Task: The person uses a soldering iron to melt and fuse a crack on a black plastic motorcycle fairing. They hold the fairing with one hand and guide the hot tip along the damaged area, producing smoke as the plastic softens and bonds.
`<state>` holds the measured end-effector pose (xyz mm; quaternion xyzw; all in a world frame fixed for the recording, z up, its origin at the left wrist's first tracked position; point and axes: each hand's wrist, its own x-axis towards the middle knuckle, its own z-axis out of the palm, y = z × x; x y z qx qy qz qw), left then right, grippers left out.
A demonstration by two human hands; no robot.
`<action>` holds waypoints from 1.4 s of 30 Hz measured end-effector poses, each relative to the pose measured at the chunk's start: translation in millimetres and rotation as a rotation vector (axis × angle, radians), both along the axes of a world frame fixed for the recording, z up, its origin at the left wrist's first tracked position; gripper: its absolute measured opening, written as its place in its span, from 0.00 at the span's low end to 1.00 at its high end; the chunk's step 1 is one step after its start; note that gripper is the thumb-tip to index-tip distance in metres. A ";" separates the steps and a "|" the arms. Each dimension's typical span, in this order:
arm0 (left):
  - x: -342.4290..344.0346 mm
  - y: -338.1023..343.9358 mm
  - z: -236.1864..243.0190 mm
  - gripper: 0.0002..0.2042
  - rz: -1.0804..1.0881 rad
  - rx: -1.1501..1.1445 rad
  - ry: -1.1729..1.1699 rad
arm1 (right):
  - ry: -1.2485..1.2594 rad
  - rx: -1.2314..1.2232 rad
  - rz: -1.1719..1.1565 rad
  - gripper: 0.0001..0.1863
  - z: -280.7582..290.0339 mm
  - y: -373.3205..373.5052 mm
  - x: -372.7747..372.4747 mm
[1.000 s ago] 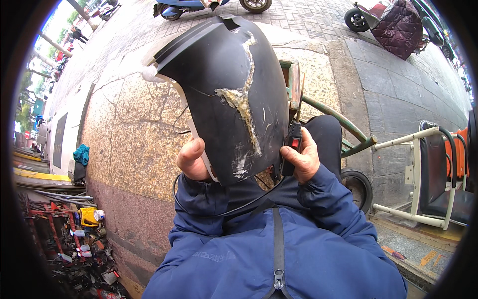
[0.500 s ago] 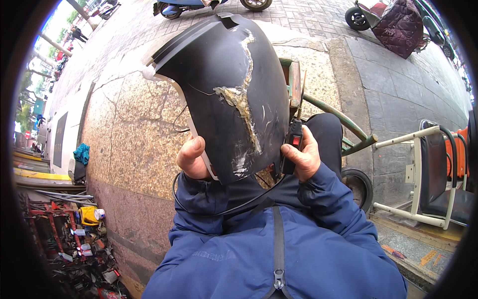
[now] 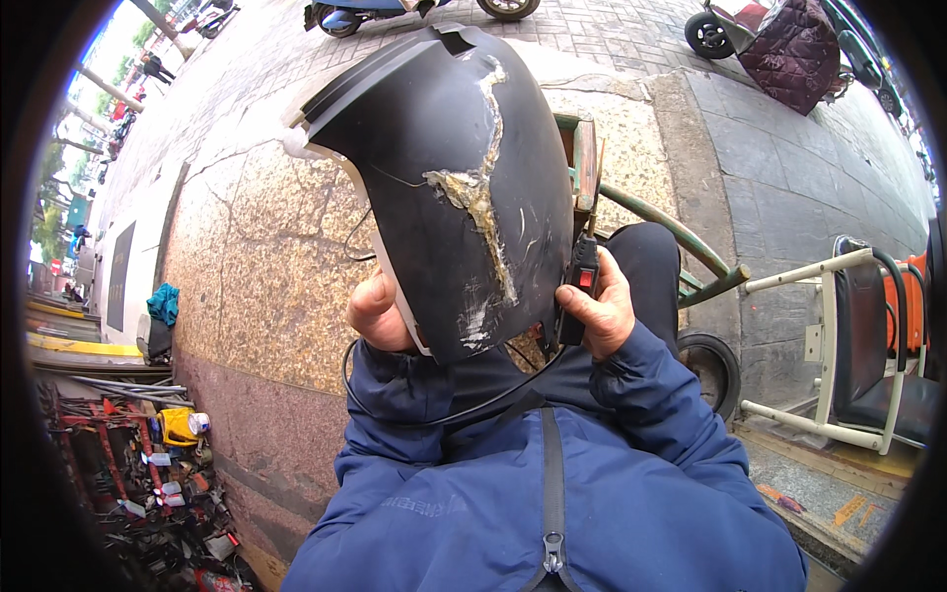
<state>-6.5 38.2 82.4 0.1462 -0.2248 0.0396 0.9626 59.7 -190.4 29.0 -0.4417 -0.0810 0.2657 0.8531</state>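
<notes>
The left hand (image 3: 380, 314) gripped the black fender panel (image 3: 454, 187), fingers hidden behind it. The right hand (image 3: 600, 314) clasped a black tool (image 3: 582, 281), apparently mid-repair of the crack (image 3: 483, 212). Next, steady aim seemed needed.

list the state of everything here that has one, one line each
black plastic panel: cracked, with a rough yellowish repair seam, held up
left hand: grip closed on the panel's lower left edge
right hand: grip closed on a black tool
black tool: held against the panel's right edge, cord hanging loose
blue jacket: zipped up
</notes>
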 end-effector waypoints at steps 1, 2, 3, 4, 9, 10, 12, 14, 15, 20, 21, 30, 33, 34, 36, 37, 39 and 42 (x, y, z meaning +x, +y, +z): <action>0.9 -0.4 0.5 0.34 0.006 0.011 -0.009 | -0.007 -0.004 -0.004 0.28 -0.3 0.5 0.2; 1.3 -1.0 1.0 0.34 0.011 0.022 -0.018 | -0.015 -0.008 -0.009 0.28 -0.6 0.8 0.5; 1.2 -1.9 1.4 0.34 0.021 0.014 0.003 | -0.021 -0.013 -0.005 0.28 -0.8 0.8 1.0; 0.3 -3.6 1.6 0.35 0.032 0.005 0.025 | -0.027 -0.019 -0.001 0.28 -1.0 0.7 1.3; -0.8 -7.1 5.1 0.35 0.062 -0.010 0.075 | -0.037 -0.027 -0.007 0.27 -1.0 1.3 1.2; -1.2 -5.9 6.6 0.35 0.093 0.024 0.103 | -0.037 -0.030 -0.003 0.27 -0.7 1.4 1.3; -1.6 -4.3 8.3 0.35 0.153 0.076 0.147 | -0.039 -0.034 0.005 0.27 0.2 1.6 1.5; -1.8 -2.9 8.2 0.34 0.210 0.113 0.181 | -0.040 -0.039 0.010 0.27 1.1 2.0 1.6; -2.2 -2.6 7.5 0.34 0.238 0.124 0.200 | -0.038 -0.037 0.009 0.27 1.5 2.1 1.5; -0.9 1.5 3.4 0.32 0.252 0.154 0.130 | -0.037 -0.044 0.011 0.26 2.3 1.9 1.7; -0.5 1.7 3.4 0.32 0.264 0.157 0.128 | -0.037 -0.044 0.011 0.26 2.2 1.8 1.9; -3.3 -6.3 13.9 0.32 0.305 0.123 0.248 | -0.031 -0.034 0.016 0.27 2.8 2.5 2.5; -3.6 -5.6 14.5 0.33 0.309 0.137 0.263 | -0.031 -0.036 0.017 0.27 3.0 2.1 2.2; -3.6 -5.0 14.2 0.33 0.313 0.147 0.265 | -0.036 -0.036 0.014 0.27 2.9 2.1 2.1; -3.8 -4.5 13.4 0.33 0.324 0.162 0.275 | -0.039 -0.033 0.012 0.27 2.6 2.2 2.0; -3.8 -4.4 13.0 0.33 0.331 0.166 0.283 | -0.039 -0.030 0.012 0.28 2.5 2.4 2.0; -4.0 -4.7 12.1 0.34 0.342 0.163 0.285 | -0.033 -0.026 0.013 0.28 2.2 2.5 2.1; -4.6 -4.3 10.9 0.34 0.346 0.151 0.273 | -0.023 -0.024 0.015 0.28 1.9 2.5 2.0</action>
